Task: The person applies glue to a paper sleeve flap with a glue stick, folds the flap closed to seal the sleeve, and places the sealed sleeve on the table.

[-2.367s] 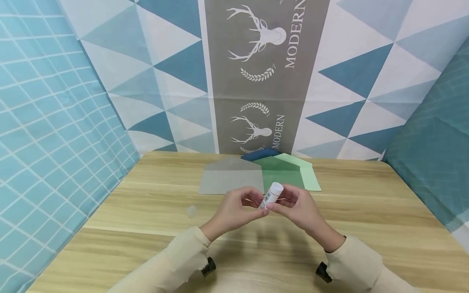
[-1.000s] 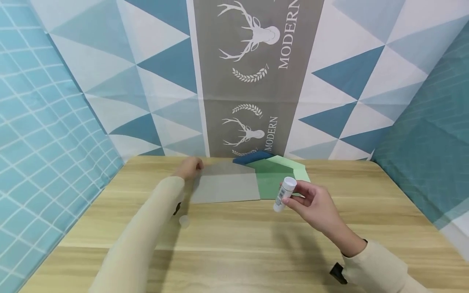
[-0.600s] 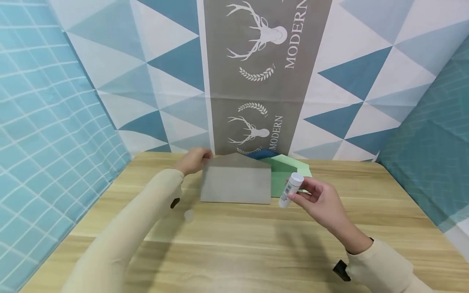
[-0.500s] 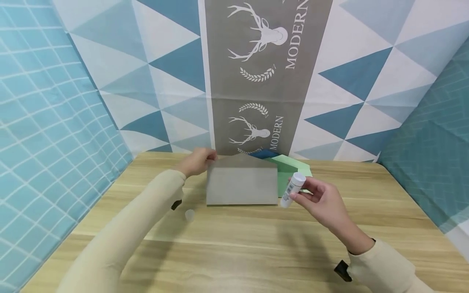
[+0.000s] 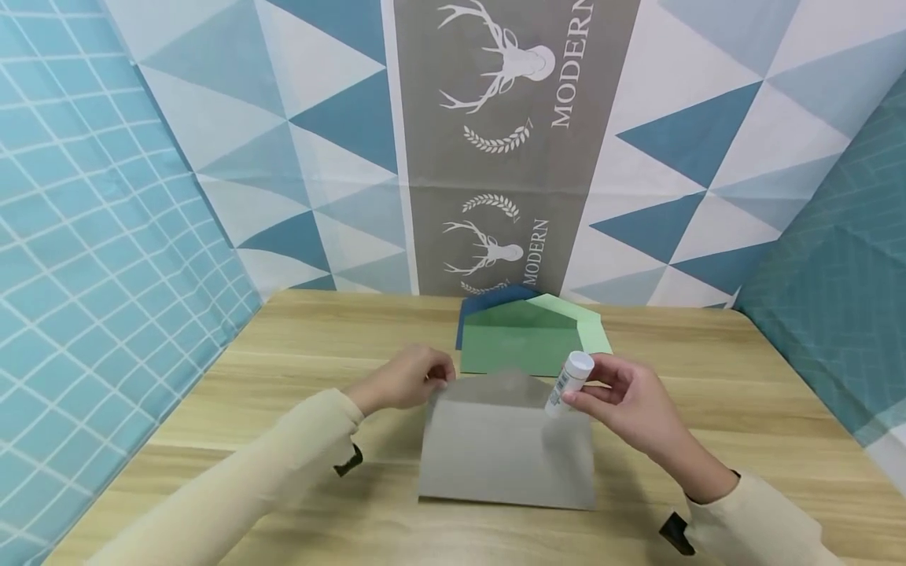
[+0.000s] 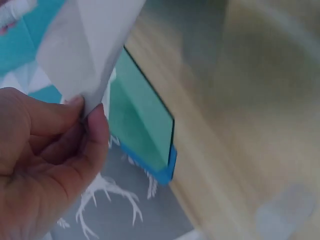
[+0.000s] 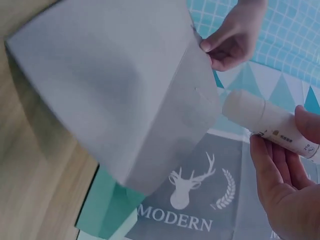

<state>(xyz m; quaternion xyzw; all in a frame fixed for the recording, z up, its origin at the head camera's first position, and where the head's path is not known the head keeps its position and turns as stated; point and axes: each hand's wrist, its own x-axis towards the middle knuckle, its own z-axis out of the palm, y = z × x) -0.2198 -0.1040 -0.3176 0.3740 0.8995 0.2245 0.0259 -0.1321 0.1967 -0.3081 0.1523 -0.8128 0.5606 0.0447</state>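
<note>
My left hand [image 5: 406, 379] pinches the upper left corner of a grey envelope [image 5: 502, 448], its pointed flap unfolded toward the back. In the left wrist view, thumb and finger meet on the paper of the envelope [image 6: 92, 50]. My right hand [image 5: 630, 401] holds a white glue stick [image 5: 569, 381] with printed labelling, tilted over the envelope's right side. From the right wrist, the white end of the glue stick [image 7: 245, 110] points toward the flap, apart from it. The envelope's near edge is close over the table.
Behind lie a dark green envelope [image 5: 520, 346], a blue envelope [image 5: 470, 306] and a light green envelope [image 5: 594, 334], overlapping on the wooden table [image 5: 318, 338]. A small translucent whitish piece [image 6: 285, 212] sits on the table. Patterned cloth [image 5: 488, 173] hangs at the back.
My left hand left the glue stick, reached back to the grey envelope and drew it right and toward me, off the pile. My right hand kept the glue stick and shifted slightly right.
</note>
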